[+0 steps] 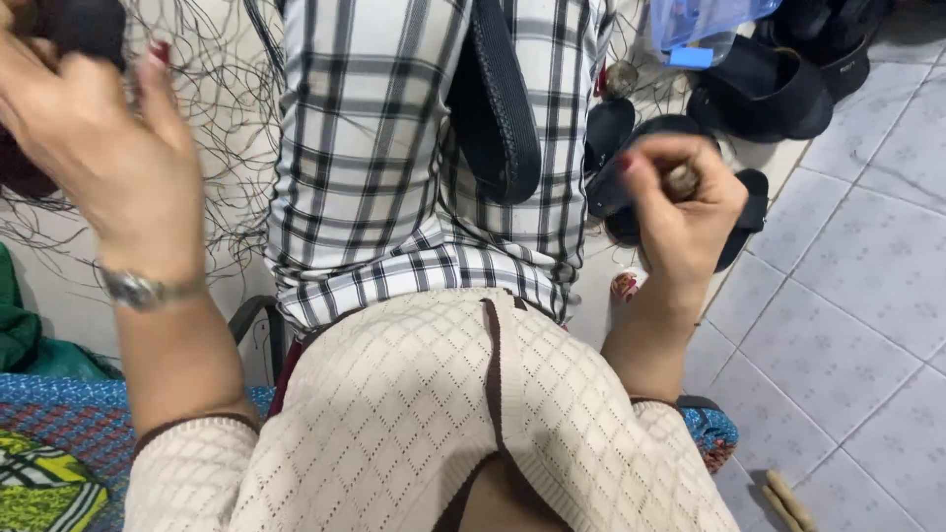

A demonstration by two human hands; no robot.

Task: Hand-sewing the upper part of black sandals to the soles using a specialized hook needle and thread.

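Gripping: right hand (pixel 680 212) clamped around a small brown object (pixel 681 181).
Left hand (pixel 94 148): raised among loose dark strands (pixel 232 108), fingers curled; hold unclear.
Ahead: person in checked shirt (pixel 394 148).

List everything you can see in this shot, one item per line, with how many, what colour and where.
Plaid button shirt: one, white with dark checks, worn by a person seated in front, centre top.
Dark loose hair strands: many, black, hanging top left beside the shirt.
Black sandals: several, on the tiled floor, top right.
Clear blue plastic bag: one, top edge, right of centre.
Grey floor tiles: right side.
Patterned fabric: one, blue, red and yellow-green, bottom left.
Wooden sticks: two, tan, bottom right floor.
Cream knit top: one, brown trim, bottom centre.
Silver wristwatch: one, left wrist.
Left hand: in the hair, top left.
Right hand: closed on a small brownish object.
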